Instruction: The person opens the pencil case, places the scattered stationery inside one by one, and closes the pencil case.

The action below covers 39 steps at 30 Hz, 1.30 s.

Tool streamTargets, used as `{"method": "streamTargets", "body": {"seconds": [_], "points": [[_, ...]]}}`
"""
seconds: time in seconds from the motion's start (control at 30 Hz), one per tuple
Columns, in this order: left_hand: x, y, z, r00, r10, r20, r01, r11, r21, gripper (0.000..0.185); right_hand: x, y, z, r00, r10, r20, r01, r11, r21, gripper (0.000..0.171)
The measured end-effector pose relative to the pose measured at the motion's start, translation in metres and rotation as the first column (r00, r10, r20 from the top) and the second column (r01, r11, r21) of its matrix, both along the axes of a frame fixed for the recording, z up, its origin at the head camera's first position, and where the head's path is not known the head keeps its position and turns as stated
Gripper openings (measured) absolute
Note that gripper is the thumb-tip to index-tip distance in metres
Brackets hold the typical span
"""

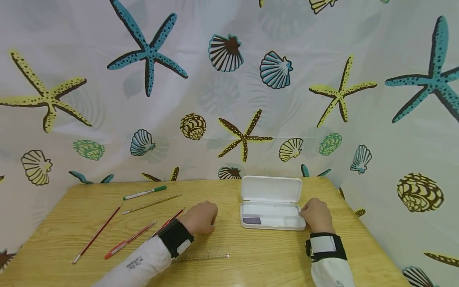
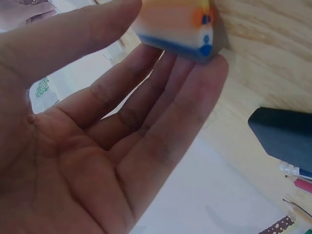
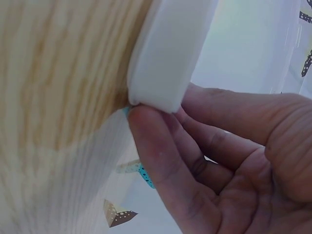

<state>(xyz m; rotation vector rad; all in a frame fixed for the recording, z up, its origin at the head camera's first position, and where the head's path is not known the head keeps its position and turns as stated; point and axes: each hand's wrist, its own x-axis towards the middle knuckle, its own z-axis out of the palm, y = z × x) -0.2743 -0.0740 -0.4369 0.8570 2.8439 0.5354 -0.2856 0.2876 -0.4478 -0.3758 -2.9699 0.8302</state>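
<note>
- The tabletop (image 1: pixel 251 263) is light wood, backed by a curtain (image 1: pixel 107 119) printed with starfish and shells.
- A white case (image 1: pixel 271 203) lies open right of the middle, its lid raised at the far side; a dark block (image 1: pixel 252 220) sits in the tray's near-left corner.
- The right hand (image 1: pixel 316 215) rests at the case's right end; the wrist view shows its fingers (image 3: pixel 161 156) nearly straight, tips touching the case's corner.
- The left hand (image 1: pixel 201 217) lies on the tabletop, left of the case and apart from it. Its fingers (image 2: pixel 161 126) are straight and close together, tips touching a small eraser (image 2: pixel 175 27) striped orange, white and blue, with the thumb above it.
- A clear ruler (image 1: pixel 202 255) lies near the left forearm.
- Left of that hand lie a green-capped marker (image 1: pixel 144 193), pencils (image 1: pixel 97 234) and a red pen (image 1: pixel 129 240).
</note>
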Motion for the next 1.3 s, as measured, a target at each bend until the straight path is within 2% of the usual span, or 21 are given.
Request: {"method": "streamTargets", "body": {"seconds": [0.27, 0.47, 0.57, 0.8, 1.03, 1.3], "points": [[-0.005, 0.003, -0.002, 1.0, -0.013, -0.026, 0.014, 1.0, 0.012, 0.04, 0.0, -0.001, 0.0, 1.0, 0.004, -0.004, -0.004, 1.0, -0.003, 0.013], [-0.007, 0.012, 0.004, 0.997, -0.02, -0.073, 0.021, 1.0, 0.013, 0.04, 0.0, 0.0, 0.0, 1.0, -0.001, -0.006, 0.001, 1.0, -0.007, 0.013], [-0.007, 0.018, 0.01, 0.997, -0.018, -0.075, 0.02, 0.999, 0.026, 0.039, 0.001, -0.001, 0.0, 1.0, 0.0, -0.006, 0.0, 1.0, -0.008, 0.012], [-0.009, 0.036, 0.023, 0.994, -0.006, -0.109, 0.007, 1.0, 0.009, 0.023, 0.001, 0.0, 0.0, 1.0, 0.004, -0.01, -0.004, 1.0, -0.006, 0.012], [-0.01, 0.055, 0.038, 0.987, -0.061, -0.151, 0.066, 0.998, 0.025, 0.029, 0.0, 0.0, 0.001, 1.0, 0.006, -0.012, -0.006, 1.0, 0.005, 0.013], [-0.005, 0.081, 0.062, 0.971, -0.125, -0.204, 0.126, 0.992, -0.009, 0.02, 0.001, 0.0, 0.001, 1.0, 0.007, -0.027, -0.007, 1.0, 0.005, 0.012]]}}
